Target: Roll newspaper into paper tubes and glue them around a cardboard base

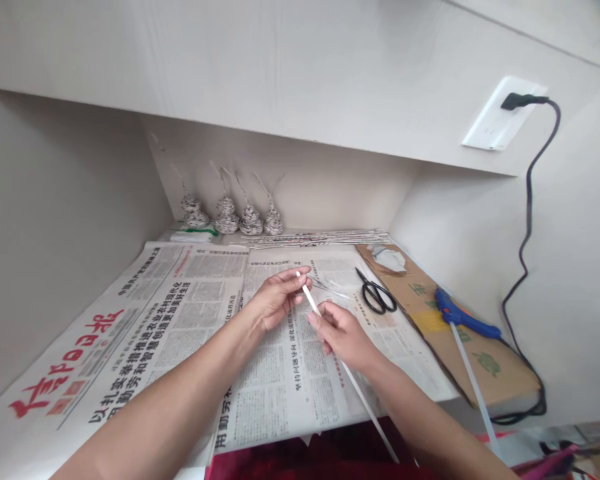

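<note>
A long, thin white stick, which looks like rolled paper, slants from the middle of the table down to the front edge. My left hand pinches its upper end between thumb and fingers. Lower on the same stick, my right hand is closed with thumb and fingertips. Some thin wire-like strands lie just beyond my hands. Black-handled scissors rest on the newspaper to the right of them.
A blue glue gun with a long glue stick lies on cardboard at the right. Its black cord runs to a wall socket. Several woven paper gourds stand at the back, beside a bundle of paper sticks.
</note>
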`<state>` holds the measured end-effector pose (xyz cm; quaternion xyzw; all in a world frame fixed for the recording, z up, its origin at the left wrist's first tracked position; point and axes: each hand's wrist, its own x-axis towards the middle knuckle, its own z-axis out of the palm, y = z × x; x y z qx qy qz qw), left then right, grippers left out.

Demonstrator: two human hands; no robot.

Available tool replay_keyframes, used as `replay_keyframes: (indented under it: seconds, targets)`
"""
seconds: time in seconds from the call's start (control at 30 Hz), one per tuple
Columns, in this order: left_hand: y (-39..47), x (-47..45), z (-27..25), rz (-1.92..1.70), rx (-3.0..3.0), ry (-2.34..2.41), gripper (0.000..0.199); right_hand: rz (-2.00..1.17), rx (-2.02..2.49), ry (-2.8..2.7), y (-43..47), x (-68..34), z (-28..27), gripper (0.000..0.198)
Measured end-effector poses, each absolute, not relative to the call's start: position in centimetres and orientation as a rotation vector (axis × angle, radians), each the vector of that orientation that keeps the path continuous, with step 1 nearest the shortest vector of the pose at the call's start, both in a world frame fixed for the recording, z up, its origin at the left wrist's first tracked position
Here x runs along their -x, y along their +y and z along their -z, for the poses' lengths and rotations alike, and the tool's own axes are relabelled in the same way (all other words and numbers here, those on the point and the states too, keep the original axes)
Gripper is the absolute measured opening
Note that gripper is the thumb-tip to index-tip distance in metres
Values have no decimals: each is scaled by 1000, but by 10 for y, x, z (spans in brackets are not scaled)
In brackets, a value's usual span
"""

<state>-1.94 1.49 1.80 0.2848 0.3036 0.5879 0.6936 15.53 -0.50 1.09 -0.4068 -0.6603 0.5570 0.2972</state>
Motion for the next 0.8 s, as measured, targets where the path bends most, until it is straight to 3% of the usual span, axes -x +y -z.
replay_keyframes:
  seconds: [0.1, 0.17, 0.3, 0.37, 0.5, 0.73, 0.8]
  targets:
    - [15, 19, -17, -1317, -622, 685, 31, -1040, 1108, -1923, -9, -155, -10, 30]
    - [15, 19, -17, -1311, -620, 670, 31, -1205, 1111, -1875, -8, -155, -10, 33]
    - [13, 20, -21, -1296, -622, 637, 33, -2048, 907, -1468, -3, -158, -14, 35]
    - [12, 19, -23, -1316, -608, 644, 35, -2264, 754, -1289, -1, -159, -17, 32]
    - [10, 17, -23, -1281, -624, 699, 38, -2205, 761, -1263, 1, -160, -20, 30]
    - [10, 14, -20, -1154, -669, 695, 24, -2323, 728, -1231, 1, -161, -23, 32]
    - [11, 15, -19, -1170, -662, 692, 23, -2216, 800, -1330, 0, -160, -22, 33]
